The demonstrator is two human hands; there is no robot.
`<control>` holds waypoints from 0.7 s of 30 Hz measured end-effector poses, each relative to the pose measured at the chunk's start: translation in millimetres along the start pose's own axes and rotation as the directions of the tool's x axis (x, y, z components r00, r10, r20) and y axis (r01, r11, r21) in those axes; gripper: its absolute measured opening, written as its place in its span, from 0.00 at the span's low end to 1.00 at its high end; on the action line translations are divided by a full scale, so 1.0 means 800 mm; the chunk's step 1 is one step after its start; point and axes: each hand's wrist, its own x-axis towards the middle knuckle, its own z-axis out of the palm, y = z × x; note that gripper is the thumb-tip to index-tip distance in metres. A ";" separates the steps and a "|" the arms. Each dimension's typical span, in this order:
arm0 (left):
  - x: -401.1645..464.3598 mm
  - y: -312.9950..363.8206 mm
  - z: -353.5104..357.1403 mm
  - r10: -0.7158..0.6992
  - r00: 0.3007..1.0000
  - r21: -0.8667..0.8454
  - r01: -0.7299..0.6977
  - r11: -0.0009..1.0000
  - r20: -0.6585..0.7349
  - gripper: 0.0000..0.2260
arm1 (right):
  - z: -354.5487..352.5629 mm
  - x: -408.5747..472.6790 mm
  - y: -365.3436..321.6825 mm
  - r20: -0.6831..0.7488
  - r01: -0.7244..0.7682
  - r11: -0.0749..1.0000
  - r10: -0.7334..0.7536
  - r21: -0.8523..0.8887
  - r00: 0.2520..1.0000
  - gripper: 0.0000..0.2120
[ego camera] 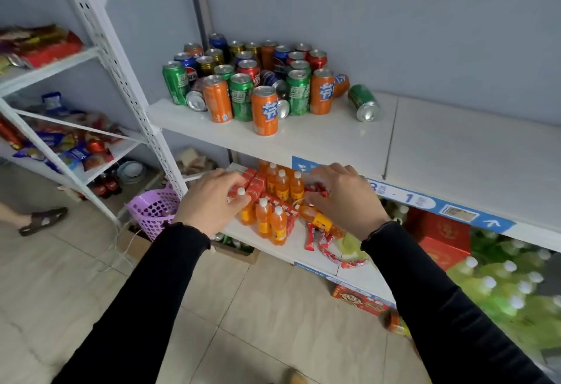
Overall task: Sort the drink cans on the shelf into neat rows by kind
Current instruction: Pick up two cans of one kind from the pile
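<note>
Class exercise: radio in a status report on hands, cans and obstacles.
Left hand and right hand open, empty, below shelf edge. Cans unsorted, mixed cluster; green can lying apart. Nothing blocking.

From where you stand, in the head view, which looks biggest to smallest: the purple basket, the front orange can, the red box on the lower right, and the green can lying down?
1. red box
2. purple basket
3. and 4. front orange can and lying green can: look alike in size; the lying one is foreshortened, so I won't rank them.
</note>
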 end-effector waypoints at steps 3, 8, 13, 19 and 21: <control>0.028 -0.019 -0.007 -0.013 1.000 -0.007 0.013 1.000 -0.013 0.14 | 0.008 0.047 -0.009 -0.021 -0.008 0.999 0.008 0.032 1.000 0.21; 0.079 -0.067 -0.022 0.011 1.000 -0.057 -0.013 0.998 -0.020 0.14 | 0.029 0.113 -0.031 -0.048 -0.041 0.992 0.047 0.123 0.998 0.26; 0.143 -0.117 -0.045 0.050 0.999 -0.089 -0.051 0.995 -0.022 0.14 | 0.051 0.174 -0.052 -0.114 -0.123 0.975 0.145 0.186 0.983 0.29; 0.204 -0.158 -0.058 0.118 0.992 -0.128 -0.124 0.984 -0.047 0.17 | 0.072 0.219 -0.070 -0.158 -0.217 0.938 0.265 0.269 0.951 0.30; 0.221 -0.164 -0.060 0.140 0.987 -0.150 -0.150 0.977 -0.074 0.16 | 0.076 0.229 -0.073 -0.164 -0.236 0.930 0.289 0.281 0.943 0.31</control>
